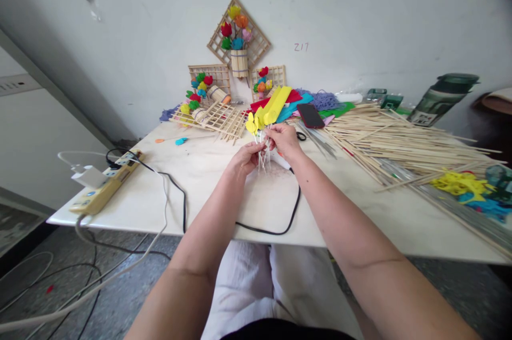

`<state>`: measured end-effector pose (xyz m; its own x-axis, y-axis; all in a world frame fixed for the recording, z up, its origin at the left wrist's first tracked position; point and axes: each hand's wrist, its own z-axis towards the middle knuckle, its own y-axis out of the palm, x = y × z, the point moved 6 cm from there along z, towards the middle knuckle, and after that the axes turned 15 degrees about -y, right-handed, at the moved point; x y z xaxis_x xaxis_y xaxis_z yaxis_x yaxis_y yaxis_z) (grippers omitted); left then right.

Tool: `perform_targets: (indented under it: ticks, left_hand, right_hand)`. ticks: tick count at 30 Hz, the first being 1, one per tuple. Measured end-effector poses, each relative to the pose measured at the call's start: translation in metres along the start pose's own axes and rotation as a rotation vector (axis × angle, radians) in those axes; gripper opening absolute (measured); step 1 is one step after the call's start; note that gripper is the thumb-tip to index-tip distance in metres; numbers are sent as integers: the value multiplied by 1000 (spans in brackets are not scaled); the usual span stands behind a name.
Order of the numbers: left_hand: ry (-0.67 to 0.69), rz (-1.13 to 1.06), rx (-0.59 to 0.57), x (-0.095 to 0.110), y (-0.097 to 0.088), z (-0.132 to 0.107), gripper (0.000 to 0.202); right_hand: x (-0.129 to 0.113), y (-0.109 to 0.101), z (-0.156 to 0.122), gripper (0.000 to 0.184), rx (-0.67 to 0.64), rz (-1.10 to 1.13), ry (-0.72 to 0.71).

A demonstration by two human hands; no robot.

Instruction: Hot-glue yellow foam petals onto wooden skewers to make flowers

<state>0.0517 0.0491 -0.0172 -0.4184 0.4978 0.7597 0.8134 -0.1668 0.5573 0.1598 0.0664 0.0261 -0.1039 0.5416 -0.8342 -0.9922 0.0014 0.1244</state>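
My left hand (245, 158) is closed around a bundle of thin wire stems (263, 161) held upright above the white table (200, 180). Small yellow foam flowers (256, 120) top the stems. My right hand (283, 139) pinches the same stems a little higher, just under the yellow heads. Both hands meet over the middle of the table, with a black cable (280, 222) looping beneath them.
A big heap of wooden sticks (400, 140) lies at the right, with yellow and blue foam pieces (464, 185) near the edge. Lattice panels with felt flowers (224, 110) lean at the wall, beside coloured foam sheets (288, 100) and a phone (310, 115). A power strip (104, 185) sits at the left corner.
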Motion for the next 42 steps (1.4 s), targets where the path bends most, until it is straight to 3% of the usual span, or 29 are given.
perform_targets:
  ticks: [8, 15, 28, 42]
  left_hand:
    - [30, 5, 41, 4, -1, -2, 20]
    - [61, 62, -13, 3, 1, 1, 19]
    - [74, 93, -65, 2, 9, -3, 17]
    - [37, 49, 17, 1, -1, 2, 14]
  right_hand:
    - [-18, -8, -3, 17, 125, -29, 35]
    - [-6, 1, -3, 14, -9, 45, 101]
    - [-7, 0, -5, 14, -49, 34, 154]
    - [-15, -1, -4, 15, -56, 4, 119]
